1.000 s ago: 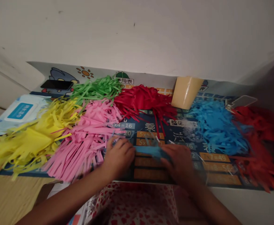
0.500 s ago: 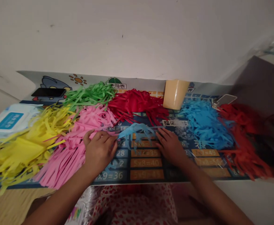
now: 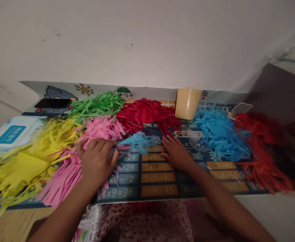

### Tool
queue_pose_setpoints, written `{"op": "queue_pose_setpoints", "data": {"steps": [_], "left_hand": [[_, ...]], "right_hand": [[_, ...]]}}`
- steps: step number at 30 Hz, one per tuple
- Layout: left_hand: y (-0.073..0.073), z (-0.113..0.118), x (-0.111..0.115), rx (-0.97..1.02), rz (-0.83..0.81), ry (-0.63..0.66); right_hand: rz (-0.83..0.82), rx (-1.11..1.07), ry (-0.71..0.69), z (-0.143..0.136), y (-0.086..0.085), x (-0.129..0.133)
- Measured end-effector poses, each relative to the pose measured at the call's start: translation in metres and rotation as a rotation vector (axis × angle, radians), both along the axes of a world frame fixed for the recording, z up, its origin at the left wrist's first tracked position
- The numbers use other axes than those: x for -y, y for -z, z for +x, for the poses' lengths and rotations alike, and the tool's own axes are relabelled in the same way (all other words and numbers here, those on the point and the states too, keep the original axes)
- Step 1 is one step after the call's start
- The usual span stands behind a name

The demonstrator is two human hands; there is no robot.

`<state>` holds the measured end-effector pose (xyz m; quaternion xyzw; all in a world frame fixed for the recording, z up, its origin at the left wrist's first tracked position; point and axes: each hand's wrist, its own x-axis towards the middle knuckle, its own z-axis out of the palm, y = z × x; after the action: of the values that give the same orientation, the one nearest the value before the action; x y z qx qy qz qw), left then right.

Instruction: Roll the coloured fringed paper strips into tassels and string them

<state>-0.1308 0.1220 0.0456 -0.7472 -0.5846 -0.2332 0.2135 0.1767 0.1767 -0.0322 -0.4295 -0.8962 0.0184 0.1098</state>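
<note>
A small bunch of light blue strips lies on the printed mat between my hands. My left hand is over the pink strips, its fingers curled at the left end of the blue bunch; what lies under its fingertips is hidden. Flat on the mat, my right hand has its fingers spread, just right of the blue bunch, with nothing held. Dark red strips lie behind the bunch.
Yellow strips, green strips, a larger blue pile and orange-red strips surround the hands. A beige cup stands at the back. A phone and a wipes pack are at left.
My left hand has moved left, and the small blue bunch has shifted left and bunched up. My right hand has moved slightly left, away from the bunch's strip ends.
</note>
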Motion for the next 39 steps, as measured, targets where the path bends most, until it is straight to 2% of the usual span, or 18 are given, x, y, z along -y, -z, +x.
{"op": "queue_pose_setpoints", "data": {"steps": [2,5,6,8,11,13,16,18,20,22,23,25,27,30,32,34,39], "left_hand": [[0.004,0.003,0.005,-0.003,-0.001,0.017],[0.012,0.021,0.015,0.036,-0.029,0.099],[0.014,0.029,0.019,0.054,-0.045,0.137],[0.016,0.047,0.025,0.078,-0.080,0.202],[0.014,0.066,0.032,0.086,-0.102,0.245],[0.012,0.068,0.034,0.106,-0.044,0.272],[0.013,0.064,0.033,0.131,-0.008,0.303],[0.017,0.061,0.033,0.140,-0.032,0.317],[0.022,0.061,0.032,0.154,-0.044,0.321],[0.027,0.064,0.032,0.150,-0.069,0.326],[0.029,0.066,0.033,0.148,-0.079,0.331],[0.031,0.070,0.035,0.145,-0.121,0.338],[0.032,0.073,0.039,0.149,-0.175,0.336],[0.035,0.073,0.045,0.114,-0.245,0.335],[0.041,0.072,0.048,0.082,-0.249,0.342],[0.051,0.069,0.051,0.091,-0.217,0.372],[0.077,0.059,0.056,0.151,-0.214,0.480]], "right_hand": [[0.119,-0.102,0.096,0.012,-0.016,-0.003],[0.326,-0.366,0.222,-0.004,-0.042,0.032],[0.367,-0.438,0.210,-0.017,-0.048,0.048],[0.373,-0.429,0.025,-0.046,-0.054,0.075],[0.330,-0.376,0.011,-0.070,-0.045,0.087],[0.302,-0.379,0.050,-0.059,-0.035,0.078],[0.223,-0.251,0.083,-0.007,-0.027,0.058],[0.202,-0.110,0.143,0.034,-0.030,0.050],[0.231,-0.017,0.270,0.061,-0.041,0.050],[0.280,-0.051,0.373,0.064,-0.055,0.058],[0.286,-0.104,0.366,0.055,-0.060,0.064],[0.262,-0.222,0.220,0.023,-0.063,0.078],[0.216,-0.232,0.043,-0.014,-0.055,0.088],[0.294,-0.319,-0.010,-0.043,-0.030,0.093],[0.321,-0.317,-0.013,-0.039,-0.015,0.092],[0.308,-0.248,-0.043,-0.024,-0.006,0.093],[0.266,-0.143,-0.160,0.009,0.000,0.099]]}}
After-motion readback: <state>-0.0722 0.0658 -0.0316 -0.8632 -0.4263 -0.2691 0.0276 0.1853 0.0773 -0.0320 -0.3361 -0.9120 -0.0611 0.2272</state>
